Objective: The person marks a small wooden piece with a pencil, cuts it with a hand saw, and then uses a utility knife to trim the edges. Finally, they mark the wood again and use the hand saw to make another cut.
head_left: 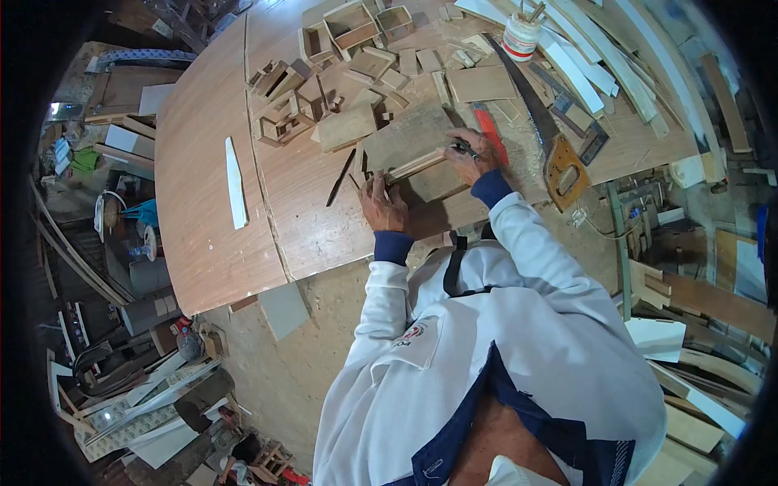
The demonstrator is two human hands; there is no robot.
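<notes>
Right now we have the wooden strip (417,166) lying over a flat board (405,132) near the front edge of the worktop (324,247), slanting between our two hands. Our left hand (384,206) is curled about the strip's left end, seemingly pinching it between fingers and thumb. Our right hand (472,154) is closed at the other end around a slim dark tool (463,147); we cannot tell whether it is a pencil or a blade.

The likeliest trouble, we judge, is the strip slewing on the board: if our left hand's hold loosens, a push from the right would turn it off its line. Should the tool have an edge, a slip along the strip would run towards our left fingers.

Our right sleeve (519,215) is another worry. The saw (565,172) lies near it, its handle at the front edge, so a careless elbow could knock it down or meet its teeth. A red-and-black thing (491,134) sits just beside our right hand, and a swing outward could shove it into the saw.
</notes>
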